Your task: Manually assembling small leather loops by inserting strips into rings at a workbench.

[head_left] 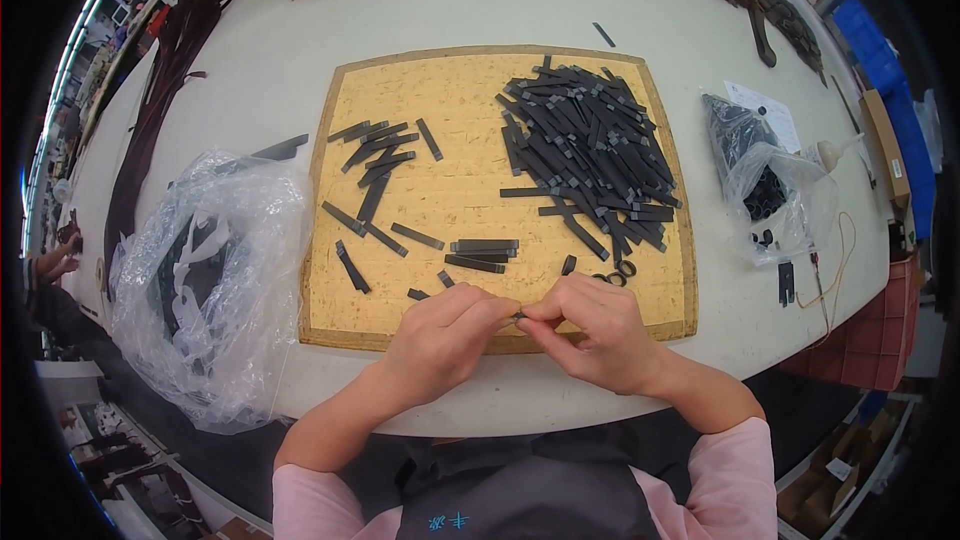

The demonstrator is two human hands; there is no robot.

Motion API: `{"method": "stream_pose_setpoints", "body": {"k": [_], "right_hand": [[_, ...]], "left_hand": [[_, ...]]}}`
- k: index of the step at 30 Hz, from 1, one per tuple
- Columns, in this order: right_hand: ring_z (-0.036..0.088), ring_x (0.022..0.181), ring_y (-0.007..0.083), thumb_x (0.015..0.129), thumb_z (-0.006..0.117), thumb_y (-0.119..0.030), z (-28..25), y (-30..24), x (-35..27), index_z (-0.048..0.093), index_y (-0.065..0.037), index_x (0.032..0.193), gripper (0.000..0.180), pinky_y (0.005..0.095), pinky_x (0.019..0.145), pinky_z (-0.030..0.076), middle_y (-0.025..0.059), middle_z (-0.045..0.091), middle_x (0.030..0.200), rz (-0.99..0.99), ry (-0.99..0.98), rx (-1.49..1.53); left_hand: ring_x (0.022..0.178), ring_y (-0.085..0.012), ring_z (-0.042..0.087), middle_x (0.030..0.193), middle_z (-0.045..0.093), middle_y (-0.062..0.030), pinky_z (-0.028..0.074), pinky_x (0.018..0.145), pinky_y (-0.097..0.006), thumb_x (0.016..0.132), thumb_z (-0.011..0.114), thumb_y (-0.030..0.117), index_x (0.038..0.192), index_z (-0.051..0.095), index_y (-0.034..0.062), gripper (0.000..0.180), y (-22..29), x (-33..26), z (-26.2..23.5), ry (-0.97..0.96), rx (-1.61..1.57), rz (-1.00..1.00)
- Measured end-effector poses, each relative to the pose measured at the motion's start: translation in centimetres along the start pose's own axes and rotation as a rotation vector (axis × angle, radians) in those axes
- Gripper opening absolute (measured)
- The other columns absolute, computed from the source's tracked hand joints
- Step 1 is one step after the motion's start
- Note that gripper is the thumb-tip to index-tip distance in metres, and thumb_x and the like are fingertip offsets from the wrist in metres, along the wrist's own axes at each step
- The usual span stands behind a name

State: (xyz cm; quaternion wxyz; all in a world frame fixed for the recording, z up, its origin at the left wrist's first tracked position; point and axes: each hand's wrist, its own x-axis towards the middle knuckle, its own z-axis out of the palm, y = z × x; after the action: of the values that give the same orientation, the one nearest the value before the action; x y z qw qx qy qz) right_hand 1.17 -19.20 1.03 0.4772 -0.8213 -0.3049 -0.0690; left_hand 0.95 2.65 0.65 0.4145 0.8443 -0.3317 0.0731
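Black small piece (520,316) is pinched between left hand (447,335) and right hand (598,332) at the board's (450,195) six o'clock; few finished strips (378,155) lie at ten o'clock, a large pile (588,145) remains at two.

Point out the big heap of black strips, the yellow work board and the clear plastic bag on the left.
Big heap of black flat strips (585,145), head view, middle of pile.
Yellow woven work board (455,195), head view, bare centre.
Crumpled clear plastic bag (215,280), head view, middle.

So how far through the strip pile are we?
A small scatter of black strips lies on the board's left side, seemingly handled. The left hand and right hand pinch one small dark piece together. The big heap on the right remains: mostly undone.
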Motion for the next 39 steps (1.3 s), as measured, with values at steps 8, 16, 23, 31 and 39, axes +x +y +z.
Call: {"method": "stream_pose_setpoints", "body": {"k": [8, 16, 23, 31, 39], "right_hand": [[0.061, 0.066, 0.0061, 0.091, 0.073, -0.005, -0.2, -0.2, 0.0, 0.059, 0.0, 0.084, 0.016, 0.023, 0.056, 0.05, 0.0018, 0.064, 0.076, 0.541, -0.087, 0.551], [0.068, 0.082, 0.0086, 0.094, 0.072, -0.004, -1.5, -0.6, 0.5, 0.063, 0.001, 0.099, 0.012, 0.0218, 0.072, 0.057, 0.0059, 0.069, 0.098, 0.745, -0.249, 0.74], [0.067, 0.079, 0.0055, 0.094, 0.072, -0.006, -0.9, -0.4, 0.1, 0.066, 0.001, 0.103, 0.013, 0.0211, 0.066, 0.055, 0.0044, 0.071, 0.092, 0.649, -0.204, 0.625], [0.054, 0.066, 0.0004, 0.096, 0.069, -0.01, -0.4, 0.1, 0.0, 0.059, -0.004, 0.094, 0.011, 0.0181, 0.052, 0.045, -0.0037, 0.061, 0.081, 0.729, -0.198, 0.836], [0.055, 0.062, 0.004, 0.097, 0.065, -0.013, 0.0, 0.2, -0.7, 0.057, -0.007, 0.093, 0.012, 0.0187, 0.051, 0.043, -0.0006, 0.062, 0.079, 0.846, -0.167, 0.968]], "left_hand": [[0.074, -0.0269, 0.066, 0.087, 0.066, -0.0106, 0.053, 0.061, -0.034, 0.082, 0.072, -0.003, 0.109, 0.067, 0.0017, 0.028, 0.5, 0.1, 1.0, 0.023, -0.035, -0.026], [0.071, -0.023, 0.07, 0.09, 0.072, -0.0098, 0.055, 0.058, -0.031, 0.08, 0.075, -0.004, 0.111, 0.07, 0.0017, 0.031, -0.5, -0.4, 0.3, 0.081, 0.049, 0.11], [0.074, -0.0187, 0.068, 0.094, 0.069, -0.0068, 0.055, 0.058, -0.029, 0.076, 0.07, -0.001, 0.119, 0.068, 0.0001, 0.043, -0.9, -0.7, 0.5, 0.068, 0.164, 0.204], [0.071, -0.0203, 0.068, 0.088, 0.069, -0.0071, 0.055, 0.057, -0.03, 0.08, 0.076, -0.001, 0.11, 0.068, 0.001, 0.031, -0.4, -0.3, 1.5, 0.093, 0.007, 0.112], [0.073, -0.0218, 0.071, 0.087, 0.072, -0.0097, 0.055, 0.063, -0.029, 0.077, 0.082, -0.002, 0.101, 0.073, 0.003, 0.026, 0.5, -0.5, 1.6, 0.089, -0.274, -0.122]]}}
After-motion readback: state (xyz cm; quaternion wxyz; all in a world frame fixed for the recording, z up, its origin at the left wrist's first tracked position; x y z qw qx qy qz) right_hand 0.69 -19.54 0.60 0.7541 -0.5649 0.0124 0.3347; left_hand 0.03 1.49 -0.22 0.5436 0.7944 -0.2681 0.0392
